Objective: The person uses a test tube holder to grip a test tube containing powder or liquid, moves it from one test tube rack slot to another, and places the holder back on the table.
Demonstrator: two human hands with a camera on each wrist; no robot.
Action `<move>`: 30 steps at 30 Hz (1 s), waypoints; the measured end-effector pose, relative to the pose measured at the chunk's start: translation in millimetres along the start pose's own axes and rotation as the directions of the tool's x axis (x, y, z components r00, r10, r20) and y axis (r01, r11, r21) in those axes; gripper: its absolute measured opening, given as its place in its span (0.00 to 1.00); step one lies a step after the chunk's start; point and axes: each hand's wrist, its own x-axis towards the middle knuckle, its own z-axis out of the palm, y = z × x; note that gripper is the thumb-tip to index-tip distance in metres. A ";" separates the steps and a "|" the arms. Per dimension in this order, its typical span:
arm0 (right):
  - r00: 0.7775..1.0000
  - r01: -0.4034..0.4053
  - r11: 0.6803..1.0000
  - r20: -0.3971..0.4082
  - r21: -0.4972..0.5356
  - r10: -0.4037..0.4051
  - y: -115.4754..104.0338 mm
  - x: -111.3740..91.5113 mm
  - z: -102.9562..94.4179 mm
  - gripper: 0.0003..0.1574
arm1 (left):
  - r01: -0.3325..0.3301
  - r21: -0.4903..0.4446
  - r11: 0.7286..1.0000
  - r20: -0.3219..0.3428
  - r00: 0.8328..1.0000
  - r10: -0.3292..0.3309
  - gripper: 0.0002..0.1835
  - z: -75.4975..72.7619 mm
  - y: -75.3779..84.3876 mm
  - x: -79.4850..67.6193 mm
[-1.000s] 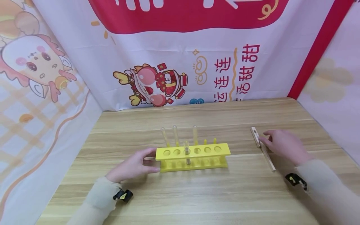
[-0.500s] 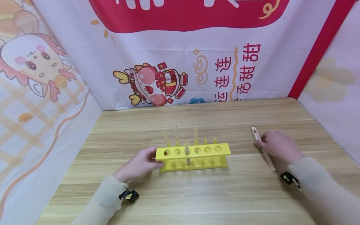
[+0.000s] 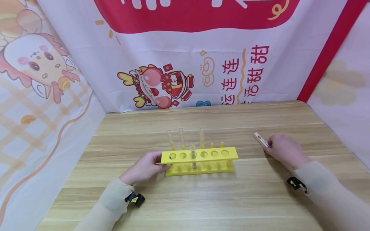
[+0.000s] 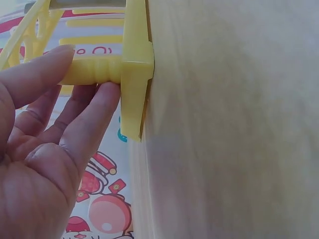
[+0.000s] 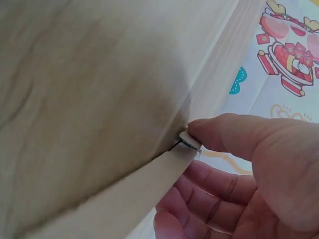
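Observation:
A yellow test tube rack (image 3: 199, 158) stands on the table. My left hand (image 3: 145, 167) grips its left end; in the left wrist view the thumb and fingers close around the ridged side post (image 4: 94, 69). One clear test tube (image 3: 193, 148) sits upright in a hole of the rack. Three more tubes, including the leftmost tube (image 3: 170, 138), stand upside down on the back pegs. My right hand (image 3: 289, 151) pinches a wooden test tube holder (image 3: 261, 140) between thumb and fingers; in the right wrist view its long handle (image 5: 124, 196) runs toward the lower left.
Two bare yellow pegs, one a right-hand peg (image 3: 222, 144), rise behind the rack. The wood-grain table (image 3: 202, 199) meets a printed cloth backdrop (image 3: 173, 41) at its far edge, with more cloth on both sides.
My left hand has moved right and closed on the rack's end. My right hand has taken hold of the wooden test tube holder, whose tip has swung left.

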 end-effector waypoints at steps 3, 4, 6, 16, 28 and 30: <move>1.000 -0.003 1.000 0.005 0.011 0.003 -0.2 -2.2 -1.9 0.11 | 0.011 0.012 1.000 -0.008 1.000 -0.011 0.17 0.3 -0.4 0.9; 1.000 -0.005 1.000 0.006 0.015 0.005 -0.4 -3.0 -3.2 0.11 | 0.013 0.016 1.000 -0.011 1.000 -0.012 0.17 0.4 -0.4 1.2; 1.000 -0.001 1.000 -0.006 0.024 0.001 -1.7 -5.2 -6.8 0.12 | 0.018 0.021 1.000 -0.015 1.000 -0.017 0.17 0.4 -0.3 1.8; 0.993 0.056 0.995 -0.106 0.077 -0.048 -20.0 -13.4 -41.7 0.13 | 0.002 0.010 1.000 -0.001 1.000 -0.002 0.17 0.4 1.2 0.9; 0.918 0.282 0.955 -0.314 0.092 -0.241 -79.5 -35.2 -67.3 0.13 | 0.022 0.010 1.000 -0.002 1.000 -0.022 0.17 0.5 2.9 1.2; 0.878 0.356 0.933 -0.362 0.054 -0.314 -91.5 -39.1 -67.3 0.13 | 0.030 0.007 1.000 -0.002 1.000 -0.030 0.17 0.5 3.4 1.0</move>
